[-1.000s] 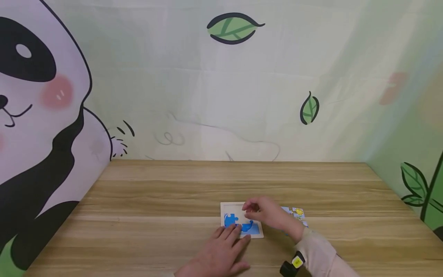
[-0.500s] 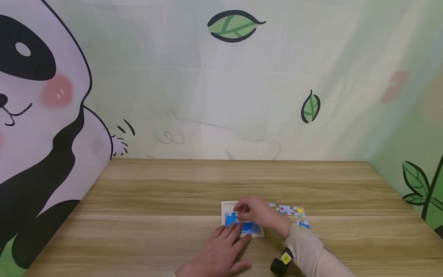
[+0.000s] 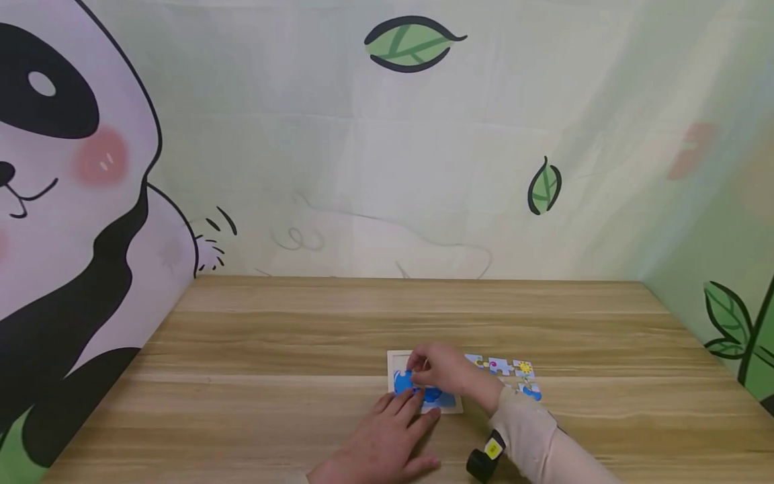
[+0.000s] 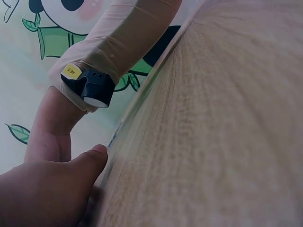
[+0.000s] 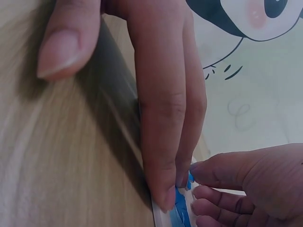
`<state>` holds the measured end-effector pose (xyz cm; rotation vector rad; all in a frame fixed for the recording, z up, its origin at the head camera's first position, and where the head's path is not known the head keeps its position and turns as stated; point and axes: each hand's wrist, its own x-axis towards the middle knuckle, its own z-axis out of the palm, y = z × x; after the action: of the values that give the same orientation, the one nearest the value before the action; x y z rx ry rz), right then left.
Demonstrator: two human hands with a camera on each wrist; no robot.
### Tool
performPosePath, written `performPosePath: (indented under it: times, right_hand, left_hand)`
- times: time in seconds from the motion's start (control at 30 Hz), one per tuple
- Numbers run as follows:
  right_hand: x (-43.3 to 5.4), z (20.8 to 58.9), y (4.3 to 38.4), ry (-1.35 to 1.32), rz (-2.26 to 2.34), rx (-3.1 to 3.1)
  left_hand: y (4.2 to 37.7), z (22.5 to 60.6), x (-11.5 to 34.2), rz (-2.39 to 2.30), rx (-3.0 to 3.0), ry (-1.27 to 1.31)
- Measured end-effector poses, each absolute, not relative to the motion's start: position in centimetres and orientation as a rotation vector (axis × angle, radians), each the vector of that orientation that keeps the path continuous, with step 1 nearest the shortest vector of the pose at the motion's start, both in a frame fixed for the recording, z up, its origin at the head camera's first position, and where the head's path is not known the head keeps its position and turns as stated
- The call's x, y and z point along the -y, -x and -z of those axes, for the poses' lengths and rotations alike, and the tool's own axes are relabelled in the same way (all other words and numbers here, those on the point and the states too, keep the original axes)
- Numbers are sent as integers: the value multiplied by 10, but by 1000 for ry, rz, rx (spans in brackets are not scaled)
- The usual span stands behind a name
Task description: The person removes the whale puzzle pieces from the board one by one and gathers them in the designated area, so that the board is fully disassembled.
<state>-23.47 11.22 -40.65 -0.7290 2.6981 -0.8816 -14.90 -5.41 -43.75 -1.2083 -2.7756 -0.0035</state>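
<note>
A small square puzzle board (image 3: 392, 359) with a pale wooden frame lies on the table. Blue pieces (image 3: 402, 384) fill part of it. My left hand (image 3: 390, 433) lies flat, its straight fingertips on the board's near edge. From the right, my right hand (image 3: 450, 370) reaches over the board with curled fingers. In the right wrist view its fingertips pinch at a blue-edged puzzle piece (image 5: 191, 177), mostly hidden, beside my left fingers. The left wrist view shows my left thumb (image 4: 90, 165) low at the tabletop, with the right forearm beyond.
Several loose puzzle pieces (image 3: 499, 366) lie on the table right of the board, partly behind the right arm. A black wrist camera (image 3: 484, 464) sits on the right wrist. A panda-printed backdrop (image 3: 423, 168) stands behind the wooden table (image 3: 272, 376).
My right hand has moved left across the board, down to the blue pieces, uncovering more loose pieces on the right. My left hand has stayed in place.
</note>
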Motion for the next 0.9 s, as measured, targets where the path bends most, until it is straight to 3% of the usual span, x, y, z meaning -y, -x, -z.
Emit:
performPosePath:
  times: [0.9]
  right_hand:
    - [-112, 404, 234, 770, 993, -2702]
  left_hand:
    - [151, 438, 54, -1, 2758, 1220]
